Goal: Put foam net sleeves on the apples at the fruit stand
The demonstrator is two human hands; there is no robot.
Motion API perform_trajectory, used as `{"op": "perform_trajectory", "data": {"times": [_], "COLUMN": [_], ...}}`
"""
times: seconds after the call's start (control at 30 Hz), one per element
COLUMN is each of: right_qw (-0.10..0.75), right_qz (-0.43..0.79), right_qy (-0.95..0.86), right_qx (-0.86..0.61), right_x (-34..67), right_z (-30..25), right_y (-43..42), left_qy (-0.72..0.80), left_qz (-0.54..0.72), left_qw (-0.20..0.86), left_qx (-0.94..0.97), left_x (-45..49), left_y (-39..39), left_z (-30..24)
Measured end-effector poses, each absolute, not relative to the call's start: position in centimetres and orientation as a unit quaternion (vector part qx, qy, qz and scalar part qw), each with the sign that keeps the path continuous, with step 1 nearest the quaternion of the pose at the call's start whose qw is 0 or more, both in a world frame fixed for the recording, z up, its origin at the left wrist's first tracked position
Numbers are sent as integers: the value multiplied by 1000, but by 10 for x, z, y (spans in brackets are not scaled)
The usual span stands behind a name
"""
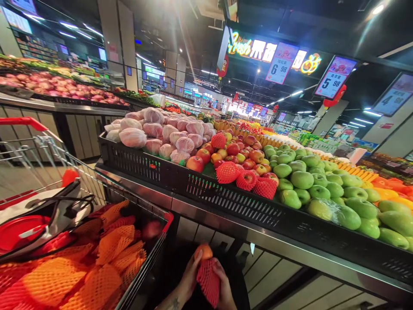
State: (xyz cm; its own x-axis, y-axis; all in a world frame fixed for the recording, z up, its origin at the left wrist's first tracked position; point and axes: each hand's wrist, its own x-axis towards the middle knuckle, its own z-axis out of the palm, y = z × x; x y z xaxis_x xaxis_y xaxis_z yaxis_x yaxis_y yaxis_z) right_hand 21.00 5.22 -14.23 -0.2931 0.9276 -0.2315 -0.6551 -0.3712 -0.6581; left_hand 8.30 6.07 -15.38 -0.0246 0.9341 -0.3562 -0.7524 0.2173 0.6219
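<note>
Low in front of the display, my left hand [190,273] is closed around a reddish-orange apple [204,250]. My right hand [223,282] grips a red foam net sleeve [208,278] that hangs just below the apple. Whether the apple's lower end sits inside the sleeve, I cannot tell. Above my hands, loose red apples [232,149] lie in a black crate [226,194], and a few of them wear red foam nets [227,172]. To my left, the shopping cart [168,218] holds many orange foam nets [55,279] and red ones.
Pink wrapped fruit [132,137] fills the crate's left part, and green apples [302,180] fill its right. A metal ledge [206,219] runs under the crate. Inside the cart is a bag [64,213]. Price signs [335,77] hang overhead; onions [64,88] lie on another stand.
</note>
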Motion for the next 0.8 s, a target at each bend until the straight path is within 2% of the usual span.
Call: {"op": "perform_trajectory", "data": {"times": [0.2,0.37,0.57,0.8], "right_qw": [512,475,569,588], "right_qz": [666,607,526,450], "right_qy": [-371,-445,-400,-469], "right_qx": [-396,-456,-490,-481], "right_x": [206,213,211,217], "right_z": [-156,-164,-165,-167], "right_y": [51,51,62,68], "left_qy": [351,363,326,317], "left_qz": [560,566,542,502], "left_qw": [744,728,750,769], "left_qx": [100,137,192,238], "left_x": [82,80,77,76], "left_y": [71,78,61,55], "left_z": [-179,-185,-169,-148]}}
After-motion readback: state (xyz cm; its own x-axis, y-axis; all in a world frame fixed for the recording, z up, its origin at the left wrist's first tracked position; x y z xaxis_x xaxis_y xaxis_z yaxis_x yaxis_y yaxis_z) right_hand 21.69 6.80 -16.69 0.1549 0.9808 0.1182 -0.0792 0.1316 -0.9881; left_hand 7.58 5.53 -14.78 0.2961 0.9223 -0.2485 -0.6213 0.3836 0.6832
